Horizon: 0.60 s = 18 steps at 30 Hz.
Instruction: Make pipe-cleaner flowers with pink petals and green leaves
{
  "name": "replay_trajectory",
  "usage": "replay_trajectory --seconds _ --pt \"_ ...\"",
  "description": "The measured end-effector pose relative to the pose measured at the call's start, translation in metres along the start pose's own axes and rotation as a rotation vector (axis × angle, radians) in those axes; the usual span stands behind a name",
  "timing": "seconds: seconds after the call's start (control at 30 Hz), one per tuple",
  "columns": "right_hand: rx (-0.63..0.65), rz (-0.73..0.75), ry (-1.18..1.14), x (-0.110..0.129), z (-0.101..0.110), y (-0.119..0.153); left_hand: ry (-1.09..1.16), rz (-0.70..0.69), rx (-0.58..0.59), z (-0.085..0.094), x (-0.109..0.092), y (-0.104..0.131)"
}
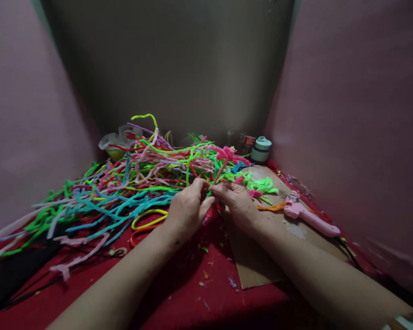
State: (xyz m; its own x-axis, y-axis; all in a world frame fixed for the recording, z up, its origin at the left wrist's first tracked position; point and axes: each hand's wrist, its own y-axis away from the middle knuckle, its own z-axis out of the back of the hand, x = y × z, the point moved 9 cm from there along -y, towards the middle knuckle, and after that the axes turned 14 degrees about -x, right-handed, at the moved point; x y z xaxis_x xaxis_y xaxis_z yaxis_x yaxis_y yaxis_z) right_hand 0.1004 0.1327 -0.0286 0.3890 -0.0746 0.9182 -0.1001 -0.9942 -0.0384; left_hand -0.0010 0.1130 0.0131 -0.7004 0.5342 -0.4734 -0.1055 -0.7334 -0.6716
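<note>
My left hand point(189, 204) and my right hand point(236, 201) meet in the middle, fingertips almost touching. Between them rises a pink pipe-cleaner flower point(226, 154) with pale tips at its centre; the fingers of my right hand pinch its stem low down. A short piece of green pipe cleaner point(209, 193) shows at the fingertips of my left hand, which are closed on it. Just behind both hands lies a big tangled heap of pipe cleaners point(158, 169) in pink, green, blue, red and yellow. Exactly how the green piece meets the stem is hidden by my fingers.
On the right, a pink glue gun point(311, 217) lies on a cardboard sheet point(254, 266) beside bright green pipe-cleaner pieces point(261, 184). A mint-coloured jar point(261, 149) stands behind. Scraps dot the red cloth point(182, 293). Pink panels point(358, 114) rise at both sides.
</note>
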Motion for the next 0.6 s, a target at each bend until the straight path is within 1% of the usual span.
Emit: replay_trajectory --seconds 0.03,0.1,0.2,0.27,0.37,0.43,0.5,0.6 --pt "-0.006 0.027 0.026 0.001 0.001 0.000 -0.090 -0.057 -0.010 0.000 -0.002 0.002" --pt "-0.002 0.115 0.147 0.006 0.001 0.001 -0.210 -0.158 -0.040 0.000 -0.008 0.005" --pt "-0.012 0.305 0.377 0.019 0.000 0.004 -0.300 -0.276 -0.080 0.003 -0.016 0.008" --pt "-0.027 0.419 0.462 0.029 -0.002 0.008 -0.322 -0.314 -0.094 0.004 -0.020 0.009" --pt "-0.038 0.540 0.548 0.039 -0.004 0.013 -0.300 -0.301 -0.092 0.005 -0.021 0.008" --pt "-0.043 0.577 0.598 0.042 -0.005 0.015 -0.241 -0.265 -0.088 0.005 -0.020 0.007" --pt "-0.030 0.576 0.610 0.042 -0.006 0.015 -0.151 -0.220 -0.092 0.007 -0.018 0.006" --pt "0.013 0.545 0.570 0.038 -0.009 0.015 -0.009 -0.136 -0.097 0.010 -0.014 0.004"
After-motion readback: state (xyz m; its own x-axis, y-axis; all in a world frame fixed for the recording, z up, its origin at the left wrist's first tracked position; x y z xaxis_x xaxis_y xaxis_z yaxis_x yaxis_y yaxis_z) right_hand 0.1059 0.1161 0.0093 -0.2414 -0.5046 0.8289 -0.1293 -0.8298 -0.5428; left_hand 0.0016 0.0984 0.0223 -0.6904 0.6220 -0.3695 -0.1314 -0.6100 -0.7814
